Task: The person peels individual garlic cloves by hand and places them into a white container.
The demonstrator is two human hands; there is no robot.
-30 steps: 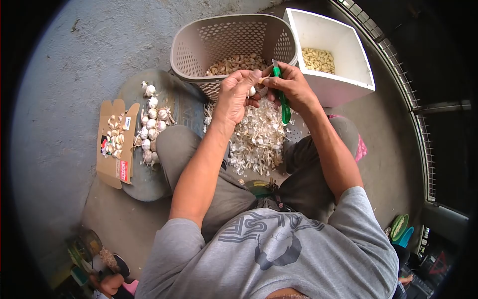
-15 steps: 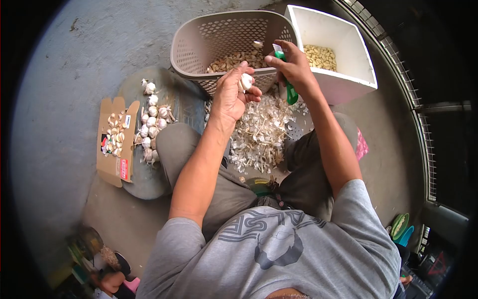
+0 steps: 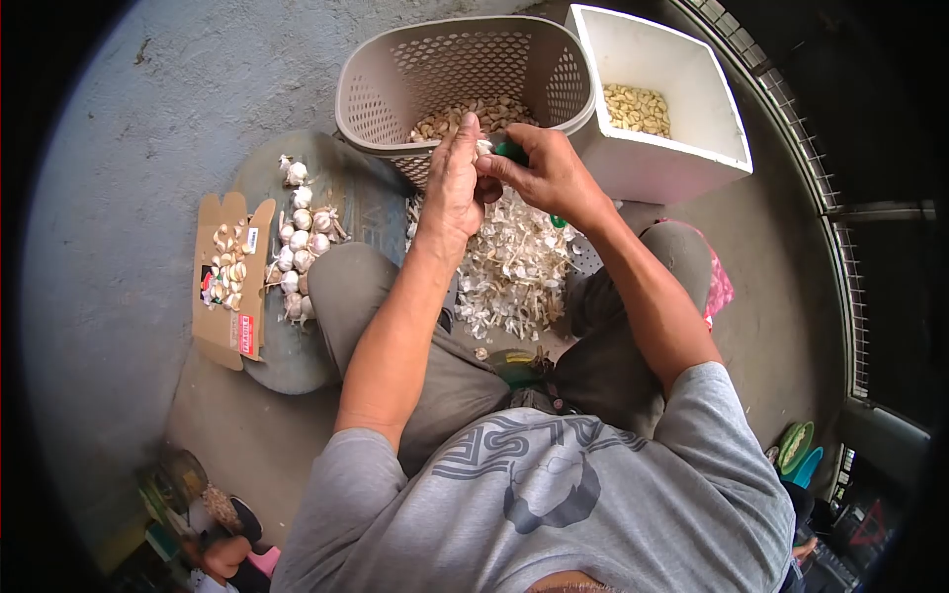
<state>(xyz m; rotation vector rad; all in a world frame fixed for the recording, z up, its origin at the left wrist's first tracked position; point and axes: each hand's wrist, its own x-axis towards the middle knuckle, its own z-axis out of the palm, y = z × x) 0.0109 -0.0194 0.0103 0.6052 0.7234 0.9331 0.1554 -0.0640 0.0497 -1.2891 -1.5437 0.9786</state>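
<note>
My left hand (image 3: 457, 188) is closed around a garlic bulb (image 3: 483, 147), mostly hidden between the two hands. Against the bulb, my right hand (image 3: 549, 176) grips a green cutter (image 3: 510, 150), whose blade is hidden. Both hands are over the near rim of a beige perforated basket (image 3: 371, 143) with garlic cloves (image 3: 484, 107) inside. Below them lies a heap of papery garlic skins (image 3: 514, 262).
A white foam box (image 3: 682, 163) holding peeled cloves stands right of the basket. On the left, a round board (image 3: 366, 203) bears whole garlic bulbs (image 3: 301, 239) and a cardboard tray (image 3: 213, 321) with cloves. Part of another person (image 3: 225, 555) shows at lower left.
My right hand has moved left and down with the cutter, from above the basket's right side to the bulb. A pale piece seen in the air over the basket is gone.
</note>
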